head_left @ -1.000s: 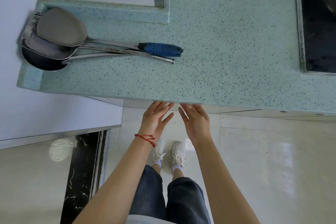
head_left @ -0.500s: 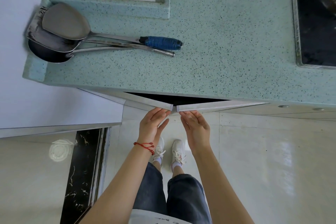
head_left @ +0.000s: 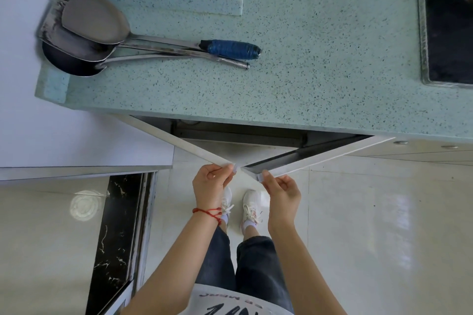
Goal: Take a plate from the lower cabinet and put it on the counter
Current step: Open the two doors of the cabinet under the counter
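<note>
The plate is hidden from the camera; the lower cabinet point(head_left: 238, 133) under the counter point(head_left: 320, 46) shows only a dark gap between its two half-open doors, so where the plate sits inside cannot be told. The left door point(head_left: 179, 142) and the right door point(head_left: 322, 156) swing out toward 6 o'clock, their free edges nearly meeting in a V. The left hand point(head_left: 208, 185), with a red string point(head_left: 208, 212) at its wrist, is closed in a pinch on the tip of the left door. The right hand point(head_left: 281, 193) is likewise curled shut, pinching the tip of the right door. On the speckled green counter, toward 10 o'clock, three metal utensils point(head_left: 87, 41) lie stacked, one with a blue-wrapped handle point(head_left: 231, 48) pointing to 3 o'clock. A dark stove point(head_left: 448, 20) sits at 2 o'clock. White shoes point(head_left: 252, 206) stand on the pale tile floor point(head_left: 371, 225) below the hands.
</note>
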`<action>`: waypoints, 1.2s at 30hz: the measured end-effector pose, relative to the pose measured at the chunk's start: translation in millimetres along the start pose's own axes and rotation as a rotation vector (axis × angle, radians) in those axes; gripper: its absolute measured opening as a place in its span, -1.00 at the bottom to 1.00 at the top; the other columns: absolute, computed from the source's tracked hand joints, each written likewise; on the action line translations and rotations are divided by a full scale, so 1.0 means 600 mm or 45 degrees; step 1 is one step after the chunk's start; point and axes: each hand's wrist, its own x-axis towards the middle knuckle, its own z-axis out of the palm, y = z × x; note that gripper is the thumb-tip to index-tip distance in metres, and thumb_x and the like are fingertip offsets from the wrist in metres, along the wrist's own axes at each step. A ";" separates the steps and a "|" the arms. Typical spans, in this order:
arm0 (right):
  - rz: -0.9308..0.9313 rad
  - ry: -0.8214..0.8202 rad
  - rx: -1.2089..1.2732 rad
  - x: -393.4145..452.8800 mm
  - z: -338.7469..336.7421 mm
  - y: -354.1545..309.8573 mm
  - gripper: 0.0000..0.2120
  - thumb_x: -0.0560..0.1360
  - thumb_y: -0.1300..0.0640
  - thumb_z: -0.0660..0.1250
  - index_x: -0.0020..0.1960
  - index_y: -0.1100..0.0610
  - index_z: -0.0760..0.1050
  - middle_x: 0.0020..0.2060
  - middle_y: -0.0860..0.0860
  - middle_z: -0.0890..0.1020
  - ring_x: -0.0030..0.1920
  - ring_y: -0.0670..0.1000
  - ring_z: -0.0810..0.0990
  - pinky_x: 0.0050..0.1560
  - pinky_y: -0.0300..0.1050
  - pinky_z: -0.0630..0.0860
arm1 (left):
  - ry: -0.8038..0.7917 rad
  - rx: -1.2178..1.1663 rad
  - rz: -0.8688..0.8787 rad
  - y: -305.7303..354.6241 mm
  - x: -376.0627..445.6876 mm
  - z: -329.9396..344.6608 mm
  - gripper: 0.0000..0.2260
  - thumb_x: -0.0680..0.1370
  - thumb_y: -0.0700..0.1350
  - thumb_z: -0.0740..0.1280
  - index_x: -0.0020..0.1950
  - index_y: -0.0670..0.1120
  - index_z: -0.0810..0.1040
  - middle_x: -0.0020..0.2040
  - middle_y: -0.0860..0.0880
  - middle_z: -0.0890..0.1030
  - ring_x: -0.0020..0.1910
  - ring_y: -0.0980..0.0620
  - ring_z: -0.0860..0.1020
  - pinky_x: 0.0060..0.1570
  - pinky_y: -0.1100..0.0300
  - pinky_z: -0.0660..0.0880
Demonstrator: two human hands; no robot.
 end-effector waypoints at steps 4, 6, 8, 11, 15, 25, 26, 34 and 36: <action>-0.022 0.073 -0.095 -0.005 0.003 0.006 -0.73 0.36 0.09 0.47 -0.27 0.17 0.39 -0.35 0.11 0.50 -0.31 0.04 0.48 -0.28 -0.24 0.42 | 0.090 0.136 0.052 -0.002 -0.005 0.008 -0.87 0.42 -0.20 0.41 -0.32 -0.12 0.54 -0.34 -0.07 0.62 -0.27 0.02 0.60 -0.21 0.27 0.54; -0.041 0.080 -0.120 -0.007 0.002 0.009 -0.73 0.36 0.08 0.46 -0.25 0.18 0.39 -0.35 0.10 0.48 -0.33 0.02 0.47 -0.30 -0.24 0.41 | 0.137 0.151 0.046 -0.005 -0.010 0.006 -0.84 0.41 -0.19 0.43 -0.34 -0.13 0.51 -0.34 -0.09 0.61 -0.29 0.01 0.59 -0.21 0.24 0.53; -0.057 0.093 -0.148 -0.008 -0.001 0.014 -0.73 0.36 0.09 0.46 -0.25 0.19 0.38 -0.37 0.07 0.45 -0.35 0.01 0.43 -0.31 -0.25 0.40 | 0.179 0.147 0.035 -0.011 -0.017 0.000 -0.82 0.39 -0.20 0.44 -0.33 -0.17 0.48 -0.36 -0.09 0.59 -0.31 0.00 0.57 -0.20 0.21 0.53; -0.062 0.092 -0.133 -0.011 -0.014 0.023 -0.72 0.35 0.13 0.45 -0.26 0.17 0.34 -0.37 0.06 0.40 -0.36 0.00 0.40 -0.29 -0.23 0.40 | 0.204 0.160 0.042 -0.022 -0.024 -0.015 -0.82 0.38 -0.21 0.45 -0.28 -0.22 0.46 -0.36 -0.09 0.58 -0.33 0.01 0.56 -0.26 0.28 0.52; -0.093 0.076 -0.179 -0.018 -0.043 0.041 -0.70 0.34 0.12 0.45 -0.29 0.14 0.31 -0.39 0.03 0.37 -0.38 -0.02 0.35 -0.32 -0.26 0.38 | 0.234 0.245 0.075 -0.036 -0.032 -0.032 -0.82 0.38 -0.19 0.45 -0.24 -0.22 0.46 -0.33 -0.10 0.57 -0.35 0.04 0.53 -0.46 0.51 0.43; -0.182 0.013 -0.213 -0.037 -0.118 0.066 -0.77 0.33 0.16 0.44 -0.26 0.12 0.36 -0.39 -0.02 0.44 -0.40 -0.06 0.39 -0.32 -0.25 0.36 | 0.354 0.290 0.164 -0.065 -0.070 -0.078 -0.81 0.36 -0.17 0.46 -0.17 -0.20 0.49 -0.33 -0.02 0.55 -0.31 0.04 0.53 -0.29 0.27 0.43; -0.187 0.005 -0.221 -0.038 -0.124 0.068 -0.78 0.33 0.17 0.44 -0.26 0.11 0.37 -0.40 -0.04 0.44 -0.42 -0.08 0.39 -0.32 -0.25 0.36 | 0.364 0.286 0.162 -0.066 -0.074 -0.082 -0.81 0.36 -0.18 0.46 -0.15 -0.19 0.49 -0.32 -0.02 0.56 -0.30 0.04 0.54 -0.27 0.26 0.44; -0.209 -0.005 -0.247 -0.046 -0.173 0.083 -0.82 0.36 0.19 0.42 -0.16 0.16 0.42 -0.39 -0.05 0.49 -0.41 -0.10 0.43 -0.33 -0.26 0.38 | 0.372 0.325 0.215 -0.065 -0.104 -0.110 -0.82 0.37 -0.20 0.46 -0.13 -0.15 0.48 -0.19 -0.11 0.61 -0.22 -0.01 0.56 -0.13 0.17 0.48; -0.218 0.001 -0.252 -0.049 -0.185 0.085 -0.82 0.36 0.19 0.42 -0.12 0.18 0.44 -0.36 -0.04 0.52 -0.38 -0.08 0.46 -0.32 -0.26 0.39 | 0.369 0.351 0.217 -0.065 -0.110 -0.119 -0.82 0.37 -0.20 0.46 -0.13 -0.14 0.48 -0.17 -0.11 0.61 -0.19 -0.02 0.56 -0.11 0.15 0.47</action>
